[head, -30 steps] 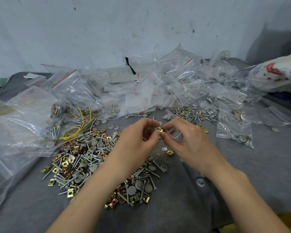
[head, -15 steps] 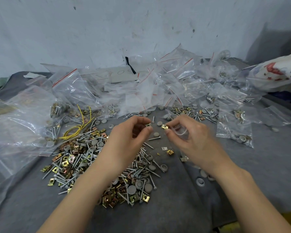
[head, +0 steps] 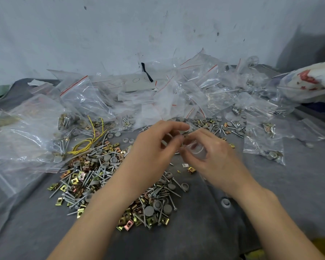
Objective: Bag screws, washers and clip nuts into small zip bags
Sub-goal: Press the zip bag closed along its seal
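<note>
My right hand [head: 217,158] holds a small clear zip bag [head: 196,149] curled in its fingers above the grey cloth [head: 281,203]. My left hand [head: 156,147] is beside it, its thumb and index finger meeting at the bag's mouth. A grey washer [head: 164,142] seems to sit within its curled fingers, though both hands are blurred. Under my left forearm lies a loose pile of screws, grey washers and gold clip nuts [head: 90,175]. One clip nut [head: 191,168] lies alone below the bag.
Several empty red-striped zip bags [head: 176,94] are heaped against the wall. A filled bag [head: 265,147] lies at the right and large bags of parts [head: 32,136] at the left beside yellow wire [head: 86,142]. A printed sack [head: 308,81] sits far right.
A clip nut passed from my left fingers to my right hand at the bag. My left hand drew back, then came up to the bag's mouth again.
</note>
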The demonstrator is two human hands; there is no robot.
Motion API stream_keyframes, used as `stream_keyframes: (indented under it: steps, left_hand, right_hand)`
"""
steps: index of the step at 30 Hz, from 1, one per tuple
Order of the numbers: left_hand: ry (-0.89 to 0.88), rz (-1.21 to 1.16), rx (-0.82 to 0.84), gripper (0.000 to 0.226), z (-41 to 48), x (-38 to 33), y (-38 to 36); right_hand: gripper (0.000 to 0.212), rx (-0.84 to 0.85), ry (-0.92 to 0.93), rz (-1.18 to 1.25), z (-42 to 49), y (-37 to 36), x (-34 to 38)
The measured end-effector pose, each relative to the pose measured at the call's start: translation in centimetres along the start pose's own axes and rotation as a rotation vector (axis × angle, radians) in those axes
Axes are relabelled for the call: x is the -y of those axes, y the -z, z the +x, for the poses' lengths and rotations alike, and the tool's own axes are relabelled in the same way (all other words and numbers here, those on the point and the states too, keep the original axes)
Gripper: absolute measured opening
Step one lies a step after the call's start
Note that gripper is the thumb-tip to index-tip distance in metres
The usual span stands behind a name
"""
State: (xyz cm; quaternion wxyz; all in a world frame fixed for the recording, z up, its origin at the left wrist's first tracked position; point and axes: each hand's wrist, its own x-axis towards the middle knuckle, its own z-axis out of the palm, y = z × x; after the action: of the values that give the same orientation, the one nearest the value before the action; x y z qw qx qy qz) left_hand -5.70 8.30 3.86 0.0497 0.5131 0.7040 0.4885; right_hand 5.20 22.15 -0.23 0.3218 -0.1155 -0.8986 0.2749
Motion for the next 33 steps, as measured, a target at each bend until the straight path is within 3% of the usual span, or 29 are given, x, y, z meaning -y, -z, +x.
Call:
stream_keyframes:
  steps: [6,9,15,24,28,33]
  left_hand:
    - [-0.093,0.213,0.018,0.015,0.0,-0.3,-0.3]
    - [-0.123,0.235,0.012,0.016,-0.1,-0.5,-0.8]
    - [-0.094,0.214,0.011,0.021,-0.3,-0.8,-1.5]
    - [-0.102,0.185,-0.080,0.021,-0.2,-0.4,-1.1]
    - [0.053,0.058,-0.139,0.014,0.0,0.4,-1.0]
    - [0.208,-0.092,-0.092,0.007,0.1,1.0,-1.1]
  right_hand:
    - [0.030,-0.003,0.025,0.028,0.0,0.2,0.4]
    - [0.030,0.005,0.019,0.031,0.0,0.3,0.3]
    - [0.050,0.038,-0.006,0.040,0.0,0.6,0.3]
    - [0.029,-0.028,-0.008,0.018,-0.1,0.3,0.1]
    - [0.015,-0.039,0.003,-0.002,-0.1,0.3,-0.1]
    - [0.016,-0.023,0.001,-0.015,-0.1,0.4,0.1]
